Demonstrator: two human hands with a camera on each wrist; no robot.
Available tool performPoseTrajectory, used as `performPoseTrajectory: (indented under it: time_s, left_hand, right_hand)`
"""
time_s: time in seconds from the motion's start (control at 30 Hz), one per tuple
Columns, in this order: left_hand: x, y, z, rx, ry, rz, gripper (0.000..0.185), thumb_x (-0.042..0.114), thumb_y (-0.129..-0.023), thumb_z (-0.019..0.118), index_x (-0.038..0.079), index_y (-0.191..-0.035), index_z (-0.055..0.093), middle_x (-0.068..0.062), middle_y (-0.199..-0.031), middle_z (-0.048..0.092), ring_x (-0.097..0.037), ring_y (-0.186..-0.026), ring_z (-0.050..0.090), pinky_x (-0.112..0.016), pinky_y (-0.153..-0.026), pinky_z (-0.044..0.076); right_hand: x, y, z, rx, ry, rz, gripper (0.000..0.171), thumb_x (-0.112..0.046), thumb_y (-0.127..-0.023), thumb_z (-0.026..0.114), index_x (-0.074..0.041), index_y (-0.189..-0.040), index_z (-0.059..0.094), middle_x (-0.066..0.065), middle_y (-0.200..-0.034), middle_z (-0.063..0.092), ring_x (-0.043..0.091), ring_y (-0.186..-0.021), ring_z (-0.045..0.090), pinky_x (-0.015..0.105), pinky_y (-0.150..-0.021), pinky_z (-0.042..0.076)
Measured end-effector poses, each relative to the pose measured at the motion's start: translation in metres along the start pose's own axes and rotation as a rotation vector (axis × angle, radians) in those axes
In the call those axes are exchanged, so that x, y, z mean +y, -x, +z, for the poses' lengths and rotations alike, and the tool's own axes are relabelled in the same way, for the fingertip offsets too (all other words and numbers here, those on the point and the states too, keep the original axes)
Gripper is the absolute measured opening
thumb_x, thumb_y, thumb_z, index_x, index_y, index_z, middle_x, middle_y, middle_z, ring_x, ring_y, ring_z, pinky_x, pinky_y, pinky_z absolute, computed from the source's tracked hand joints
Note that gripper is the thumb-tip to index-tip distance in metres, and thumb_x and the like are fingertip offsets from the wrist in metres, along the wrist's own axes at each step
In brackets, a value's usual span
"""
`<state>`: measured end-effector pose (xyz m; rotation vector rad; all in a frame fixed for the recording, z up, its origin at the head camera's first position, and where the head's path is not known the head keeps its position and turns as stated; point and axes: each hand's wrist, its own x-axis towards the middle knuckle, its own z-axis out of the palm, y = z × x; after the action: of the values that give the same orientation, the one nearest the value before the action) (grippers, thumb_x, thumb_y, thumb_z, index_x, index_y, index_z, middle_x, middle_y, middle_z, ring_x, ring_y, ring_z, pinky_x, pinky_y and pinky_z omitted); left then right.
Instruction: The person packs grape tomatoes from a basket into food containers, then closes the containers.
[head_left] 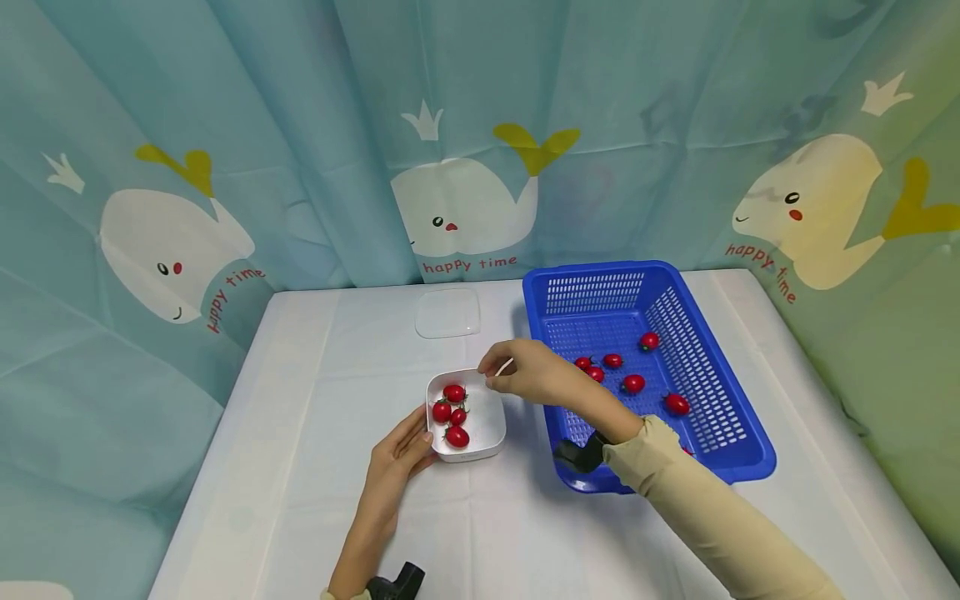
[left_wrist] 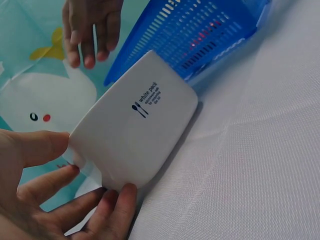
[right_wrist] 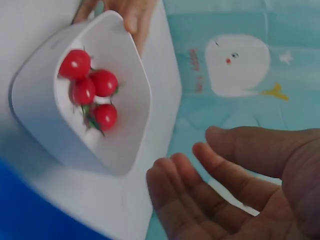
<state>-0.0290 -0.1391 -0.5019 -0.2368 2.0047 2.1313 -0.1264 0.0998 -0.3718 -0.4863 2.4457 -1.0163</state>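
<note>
Glossy tomatoes, smooth white box.
I noted four inside, left of the latticed blue basket; left hand gripped the box's rounded corner, right hand, fingers relaxed, hung near its rim.

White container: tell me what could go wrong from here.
The left hand grips the white container from one side, so it might tip and let the four loose tomatoes roll out. The right hand is near the container's rim and might bump it. The clear lid lying beyond the container is hard to see and could get knocked.
</note>
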Motion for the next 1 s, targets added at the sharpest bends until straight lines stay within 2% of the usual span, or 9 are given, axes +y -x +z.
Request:
performPoseTrajectory:
  time_s: [0.3, 0.7, 0.9, 1.0]
  left_hand:
    - [0.0, 0.0, 0.0, 0.01, -0.003, 0.002, 0.052, 0.014, -0.106, 0.06, 0.01, -0.156, 0.048, -0.012, -0.163, 0.046, -0.031, -0.148, 0.049, -0.027, -0.101, 0.059]
    - [-0.001, -0.001, 0.0, 0.01, 0.004, -0.002, 0.053, 0.015, -0.105, 0.061, 0.01, -0.156, 0.048, -0.011, -0.163, 0.047, -0.031, -0.148, 0.049, -0.025, -0.1, 0.059]
    - [-0.001, -0.001, 0.0, 0.007, 0.009, -0.002, 0.053, 0.015, -0.105, 0.061, 0.01, -0.156, 0.048, -0.012, -0.163, 0.047, -0.031, -0.148, 0.049, -0.025, -0.1, 0.059]
    - [-0.001, -0.001, -0.001, 0.005, 0.005, -0.003, 0.053, 0.016, -0.105, 0.061, 0.011, -0.156, 0.048, -0.011, -0.163, 0.047, -0.031, -0.148, 0.049, -0.026, -0.101, 0.059]
  right_hand:
    - [0.022, 0.014, -0.028, 0.049, -0.078, -0.098, 0.023, -0.015, -0.101, 0.068, -0.01, -0.123, 0.074, 0.008, -0.122, 0.075, 0.024, -0.113, 0.072, 0.04, -0.096, 0.062]
    - [0.058, 0.023, -0.05, 0.095, -0.245, -0.116, 0.026, -0.016, -0.1, 0.07, -0.013, -0.126, 0.071, 0.009, -0.126, 0.072, 0.026, -0.112, 0.072, 0.035, -0.092, 0.064]
    - [0.079, 0.023, -0.056, 0.12, -0.214, -0.141, 0.032, -0.018, -0.101, 0.07, -0.009, -0.132, 0.068, 0.01, -0.13, 0.072, 0.027, -0.117, 0.07, 0.03, -0.097, 0.061]
    - [0.089, 0.022, -0.059, 0.128, -0.199, -0.16, 0.033, -0.017, -0.102, 0.069, -0.007, -0.133, 0.067, 0.012, -0.13, 0.072, 0.029, -0.118, 0.07, 0.034, -0.101, 0.06]
